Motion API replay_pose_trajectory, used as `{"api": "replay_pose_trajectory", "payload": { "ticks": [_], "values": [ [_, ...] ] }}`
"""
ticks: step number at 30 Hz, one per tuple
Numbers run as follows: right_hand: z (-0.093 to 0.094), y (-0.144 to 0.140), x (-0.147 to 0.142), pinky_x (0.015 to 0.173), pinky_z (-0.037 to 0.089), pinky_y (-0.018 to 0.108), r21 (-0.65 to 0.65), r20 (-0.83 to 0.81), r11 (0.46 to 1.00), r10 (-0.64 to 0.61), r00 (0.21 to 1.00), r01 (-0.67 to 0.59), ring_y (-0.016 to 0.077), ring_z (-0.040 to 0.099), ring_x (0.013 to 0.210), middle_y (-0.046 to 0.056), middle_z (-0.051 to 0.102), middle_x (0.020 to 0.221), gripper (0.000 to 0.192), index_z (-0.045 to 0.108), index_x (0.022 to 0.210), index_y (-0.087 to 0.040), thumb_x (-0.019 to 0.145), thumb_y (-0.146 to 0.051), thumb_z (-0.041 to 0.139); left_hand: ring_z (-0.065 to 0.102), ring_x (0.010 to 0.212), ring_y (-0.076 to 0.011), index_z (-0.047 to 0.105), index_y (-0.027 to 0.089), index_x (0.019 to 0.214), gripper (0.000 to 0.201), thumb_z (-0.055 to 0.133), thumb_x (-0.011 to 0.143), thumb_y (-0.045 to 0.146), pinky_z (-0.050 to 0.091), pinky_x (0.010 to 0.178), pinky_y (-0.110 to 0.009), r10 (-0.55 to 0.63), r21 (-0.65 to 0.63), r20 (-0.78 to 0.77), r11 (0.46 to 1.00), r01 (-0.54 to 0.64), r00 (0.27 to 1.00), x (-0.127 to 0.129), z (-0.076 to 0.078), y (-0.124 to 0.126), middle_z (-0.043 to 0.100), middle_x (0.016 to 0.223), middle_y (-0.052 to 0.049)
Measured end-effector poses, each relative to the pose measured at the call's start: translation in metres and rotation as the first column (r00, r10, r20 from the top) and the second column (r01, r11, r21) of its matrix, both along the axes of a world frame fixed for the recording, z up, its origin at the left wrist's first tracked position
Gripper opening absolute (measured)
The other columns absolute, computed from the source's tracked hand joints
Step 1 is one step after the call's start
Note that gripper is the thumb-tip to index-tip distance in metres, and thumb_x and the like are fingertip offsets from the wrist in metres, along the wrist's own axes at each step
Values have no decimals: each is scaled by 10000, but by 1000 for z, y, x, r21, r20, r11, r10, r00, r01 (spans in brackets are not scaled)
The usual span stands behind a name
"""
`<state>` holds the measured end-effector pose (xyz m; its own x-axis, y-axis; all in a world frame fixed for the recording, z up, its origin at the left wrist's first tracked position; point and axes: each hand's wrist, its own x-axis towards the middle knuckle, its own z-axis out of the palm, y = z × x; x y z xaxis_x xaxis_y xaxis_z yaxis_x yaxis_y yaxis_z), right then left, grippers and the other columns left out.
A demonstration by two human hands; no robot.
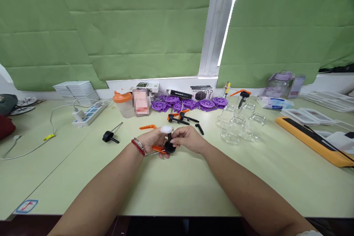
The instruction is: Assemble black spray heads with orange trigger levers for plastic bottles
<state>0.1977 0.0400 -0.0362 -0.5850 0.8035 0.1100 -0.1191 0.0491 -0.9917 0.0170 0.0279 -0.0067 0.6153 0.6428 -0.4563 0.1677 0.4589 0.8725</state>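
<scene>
Both hands hold a black part [169,148] with a round disc-like base and a short upright stem. My left hand [155,141] is closed around it from the left, its thumb end at a white cover [166,129] by the stem's top; what that cover is, I cannot tell. An orange lever [158,149] and a thin metal rod [151,153] stick out leftward under the left fingers. With thumb and fingers, my right hand [188,138] pinches the stem from the right. Just beyond the hands lie a loose orange lever [147,127] and a small black piece [199,129].
Black-and-orange assemblies [178,118] lie behind the hands, before a heap of purple wheel-like parts [190,104]. Several clear glass vessels [238,121] stand right. A black part with a rod [110,136], an orange-lidded shaker [123,105] and a power strip [90,115] are left.
</scene>
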Motion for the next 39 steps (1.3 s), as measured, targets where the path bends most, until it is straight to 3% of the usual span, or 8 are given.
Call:
{"api": "replay_pose_trajectory", "payload": {
  "ticks": [6, 12, 16, 19, 22, 26, 31, 39],
  "values": [
    [1, 3, 1, 560, 503, 256, -17, 24, 999, -30, 999, 30, 113, 600, 537, 19, 646, 583, 337, 644, 742, -118, 646, -429, 731, 653, 610, -256, 548, 126, 964, 626, 433, 702, 683, 410, 405, -258, -44, -33, 42, 998, 46, 998, -3, 1, 2, 652, 779, -125],
    [-1, 10, 4, 516, 487, 216, -52, 50, 983, -174, 983, 177, 96, 587, 506, 15, 627, 570, 308, 607, 701, -112, 703, -405, 703, 645, 622, -274, 521, 119, 1002, 684, 453, 658, 706, 418, 420, -285, 41, -88, 85, 996, -33, 996, -8, -3, 1, 657, 805, -146],
    [1, 8, 4, 442, 478, 228, -299, 161, 939, -127, 979, 171, 144, 622, 500, 54, 631, 590, 317, 567, 706, -110, 822, -404, 589, 618, 599, -229, 523, 130, 967, 558, 482, 697, 617, 396, 456, -278, 168, 38, 44, 985, -170, 985, -9, -1, -7, 635, 811, -113],
    [3, 1, -1, 514, 531, 301, -554, 137, 830, 6, 991, 72, 206, 667, 583, 128, 655, 628, 436, 555, 772, -100, 903, -485, 396, 592, 647, -204, 521, 141, 982, 426, 495, 738, 489, 376, 508, -279, 264, 247, -27, 937, -249, 964, -7, 4, -13, 615, 804, -80],
    [4, -9, -13, 621, 548, 341, -707, -25, 707, 13, 1000, -27, 223, 681, 676, 167, 665, 706, 580, 557, 853, -77, 918, -552, 230, 574, 755, -208, 505, 165, 1044, 436, 561, 697, 423, 387, 574, -284, 330, 510, -195, 839, -192, 924, 0, 8, -18, 605, 877, -59],
    [4, -20, -29, 567, 523, 291, -761, -161, 649, -169, 972, -13, 163, 629, 580, 67, 633, 676, 545, 553, 899, -121, 931, -532, 197, 577, 792, -244, 418, 194, 1233, 784, 688, 561, 494, 408, 651, -319, 402, 778, -447, 615, 125, 799, 14, 10, -26, 611, 914, -57],
    [-2, -22, -36, 473, 459, 246, -804, -177, 593, -289, 941, 31, 130, 523, 463, 6, 544, 557, 462, 532, 827, -165, 938, -498, 231, 562, 877, -309, 363, 141, 1308, 993, 663, 504, 641, 409, 699, -364, 488, 819, -572, 387, 424, 659, 26, 6, -33, 600, 977, -114],
    [-6, -16, -36, 458, 441, 242, -814, -231, 581, -320, 919, -2, 137, 534, 496, 11, 566, 612, 427, 522, 858, -175, 934, -494, 248, 508, 950, -305, 379, 128, 1279, 906, 641, 533, 571, 407, 785, -402, 516, 813, -555, 172, 556, 652, 24, 4, -29, 560, 1108, -131]
  ]
}}
